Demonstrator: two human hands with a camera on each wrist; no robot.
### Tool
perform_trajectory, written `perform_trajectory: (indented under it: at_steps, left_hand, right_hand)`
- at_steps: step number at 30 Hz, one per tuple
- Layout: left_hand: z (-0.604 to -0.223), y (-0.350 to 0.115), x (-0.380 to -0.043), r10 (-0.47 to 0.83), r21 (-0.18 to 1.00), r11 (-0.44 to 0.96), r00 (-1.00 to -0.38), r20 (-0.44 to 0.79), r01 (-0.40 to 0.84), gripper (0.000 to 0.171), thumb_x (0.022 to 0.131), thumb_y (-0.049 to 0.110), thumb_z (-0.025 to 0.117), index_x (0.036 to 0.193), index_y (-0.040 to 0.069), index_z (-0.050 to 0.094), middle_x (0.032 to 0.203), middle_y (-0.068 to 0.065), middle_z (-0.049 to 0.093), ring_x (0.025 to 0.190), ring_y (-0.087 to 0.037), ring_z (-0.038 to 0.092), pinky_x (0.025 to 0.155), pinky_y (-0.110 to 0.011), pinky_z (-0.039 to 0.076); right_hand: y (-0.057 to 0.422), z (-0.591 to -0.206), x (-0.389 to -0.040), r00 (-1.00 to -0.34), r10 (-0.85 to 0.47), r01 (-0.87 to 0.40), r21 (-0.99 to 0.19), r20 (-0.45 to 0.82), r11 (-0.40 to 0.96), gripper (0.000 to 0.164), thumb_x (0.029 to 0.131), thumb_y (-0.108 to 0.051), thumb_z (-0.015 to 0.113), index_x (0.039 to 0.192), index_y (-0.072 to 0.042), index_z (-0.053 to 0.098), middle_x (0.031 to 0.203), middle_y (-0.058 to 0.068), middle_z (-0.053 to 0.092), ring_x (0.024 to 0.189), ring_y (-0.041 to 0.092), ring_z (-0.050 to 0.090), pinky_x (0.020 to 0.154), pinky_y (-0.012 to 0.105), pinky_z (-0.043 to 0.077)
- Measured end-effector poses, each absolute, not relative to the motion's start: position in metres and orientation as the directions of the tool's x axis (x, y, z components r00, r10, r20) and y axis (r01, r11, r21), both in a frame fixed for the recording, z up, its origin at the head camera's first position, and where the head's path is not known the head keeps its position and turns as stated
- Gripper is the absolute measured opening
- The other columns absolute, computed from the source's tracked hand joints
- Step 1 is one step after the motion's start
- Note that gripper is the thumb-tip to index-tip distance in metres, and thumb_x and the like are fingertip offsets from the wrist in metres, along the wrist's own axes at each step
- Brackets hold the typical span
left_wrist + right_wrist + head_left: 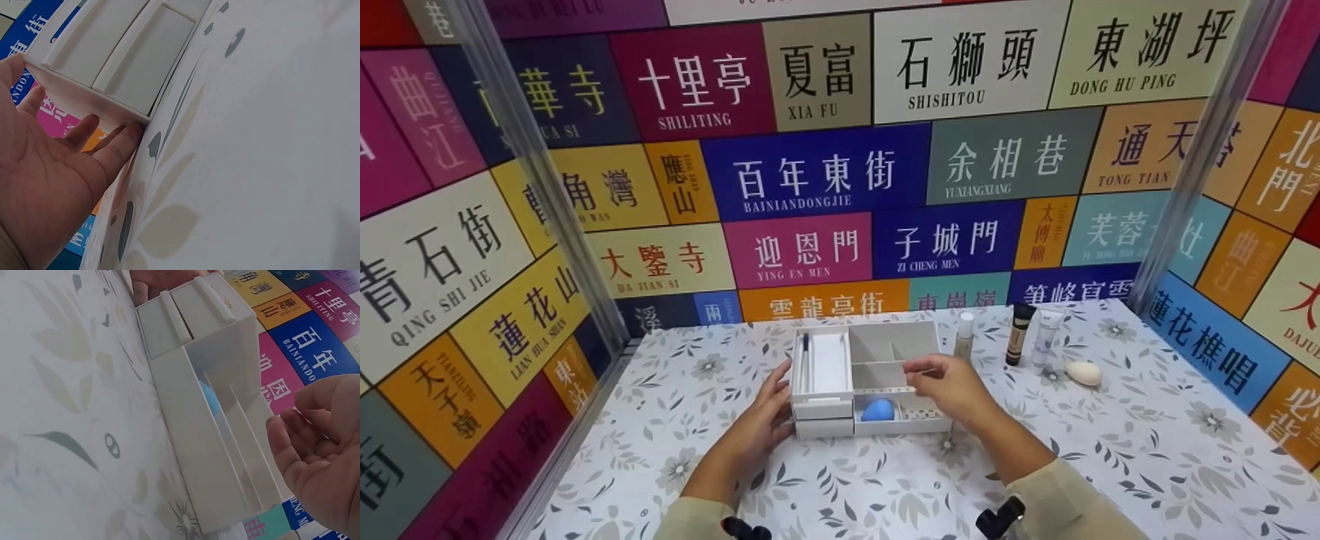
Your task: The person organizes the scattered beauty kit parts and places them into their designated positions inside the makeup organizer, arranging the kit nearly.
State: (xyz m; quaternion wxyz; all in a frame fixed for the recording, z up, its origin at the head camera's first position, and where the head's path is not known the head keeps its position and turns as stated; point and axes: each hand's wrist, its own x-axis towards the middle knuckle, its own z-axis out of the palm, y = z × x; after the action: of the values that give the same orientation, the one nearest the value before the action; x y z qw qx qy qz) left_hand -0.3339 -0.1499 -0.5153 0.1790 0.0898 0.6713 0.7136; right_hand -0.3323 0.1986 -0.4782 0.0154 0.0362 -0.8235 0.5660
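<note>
White organizer has two stacked drawers beside open compartments.

Wall panels read "SHILITING", "SHISHITOU" and "BAINIANDONGJIE".

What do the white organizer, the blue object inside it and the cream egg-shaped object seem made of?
White organizer: probably hard plastic, smooth; thin, straight walls with crisp edges.
Blue object: possibly foam, matte; no sharp highlights, texture too small to confirm.
Cream egg-shaped object: perhaps foam too, matte; soft, even shading.
</note>
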Motion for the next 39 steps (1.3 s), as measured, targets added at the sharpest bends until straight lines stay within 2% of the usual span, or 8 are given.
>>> perform_trajectory:
  at_steps: [4, 11, 18, 24, 31, 37, 39]
  left_hand:
    - [-0.515, -0.149, -0.334, 0.369, 0.988, -0.051, -0.922, -0.114, -0.143, 0.061, 0.112, 0.049, 0.048, 0.167, 0.052, 0.022, 0.178, -0.005, 0.018, 0.162, -0.034, 0.035, 0.133, -0.054, 0.031]
    - [-0.515, -0.15, -0.333, 0.372, 0.99, -0.043, -0.922, -0.106, -0.132, 0.061, 0.113, 0.048, 0.046, 0.168, 0.051, 0.02, 0.179, -0.007, 0.016, 0.163, -0.036, 0.033, 0.133, -0.055, 0.03]
    - [-0.515, -0.151, -0.335, 0.362, 0.988, -0.035, -0.923, -0.127, -0.15, 0.06, 0.111, 0.052, 0.049, 0.165, 0.055, 0.023, 0.179, -0.004, 0.015, 0.163, -0.034, 0.033, 0.133, -0.054, 0.03]
    - [-0.514, -0.148, -0.334, 0.344, 0.983, -0.044, -0.927, -0.153, -0.179, 0.06, 0.109, 0.055, 0.054, 0.162, 0.059, 0.027, 0.178, 0.001, 0.018, 0.159, -0.028, 0.04, 0.132, -0.05, 0.034]
    - [-0.512, -0.147, -0.334, 0.333, 0.981, -0.043, -0.929, -0.162, -0.187, 0.06, 0.109, 0.054, 0.055, 0.162, 0.059, 0.028, 0.176, 0.002, 0.023, 0.158, -0.027, 0.042, 0.132, -0.05, 0.034]
    - [-0.512, -0.148, -0.335, 0.338, 0.982, -0.034, -0.927, -0.165, -0.187, 0.061, 0.108, 0.055, 0.054, 0.163, 0.058, 0.026, 0.177, 0.0, 0.022, 0.158, -0.029, 0.042, 0.132, -0.051, 0.034]
    - [-0.513, -0.148, -0.335, 0.34, 0.981, -0.032, -0.925, -0.17, -0.192, 0.06, 0.108, 0.056, 0.054, 0.162, 0.06, 0.027, 0.177, 0.001, 0.021, 0.159, -0.029, 0.041, 0.132, -0.051, 0.034]
  right_hand:
    - [0.206, -0.473, -0.334, -0.997, -0.016, -0.072, -0.944, 0.07, 0.323, 0.029, 0.101, -0.014, 0.071, 0.128, -0.005, 0.075, 0.124, 0.011, 0.077, 0.11, 0.029, 0.074, 0.094, 0.033, 0.064]
    - [0.22, -0.467, -0.336, -0.998, 0.0, -0.063, -0.938, 0.066, 0.34, 0.032, 0.102, -0.018, 0.071, 0.133, -0.008, 0.074, 0.129, 0.011, 0.075, 0.116, 0.035, 0.072, 0.095, 0.032, 0.063]
    - [0.246, -0.461, -0.338, -0.996, 0.018, -0.081, -0.944, 0.092, 0.32, 0.038, 0.103, -0.019, 0.072, 0.138, -0.004, 0.07, 0.134, 0.016, 0.072, 0.108, 0.018, 0.072, 0.092, 0.031, 0.064]
    - [0.287, -0.459, -0.333, -0.992, 0.072, -0.074, -0.934, 0.106, 0.349, 0.043, 0.102, -0.023, 0.074, 0.14, -0.004, 0.068, 0.138, 0.018, 0.07, 0.106, 0.012, 0.073, 0.091, 0.027, 0.064]
    - [0.333, -0.461, -0.325, -0.99, 0.124, -0.013, -0.931, 0.063, 0.364, 0.05, 0.105, -0.032, 0.07, 0.146, -0.005, 0.063, 0.142, 0.013, 0.067, 0.103, -0.002, 0.068, 0.09, 0.02, 0.062]
    - [0.354, -0.467, -0.326, -0.988, 0.154, 0.037, -0.937, 0.018, 0.348, 0.05, 0.106, -0.033, 0.069, 0.147, -0.005, 0.063, 0.131, -0.003, 0.071, 0.103, -0.002, 0.069, 0.091, 0.023, 0.063]
    - [0.358, -0.469, -0.328, -0.985, 0.171, 0.066, -0.937, -0.007, 0.343, 0.052, 0.105, -0.035, 0.07, 0.149, -0.007, 0.062, 0.131, -0.003, 0.07, 0.104, 0.0, 0.068, 0.091, 0.023, 0.062]
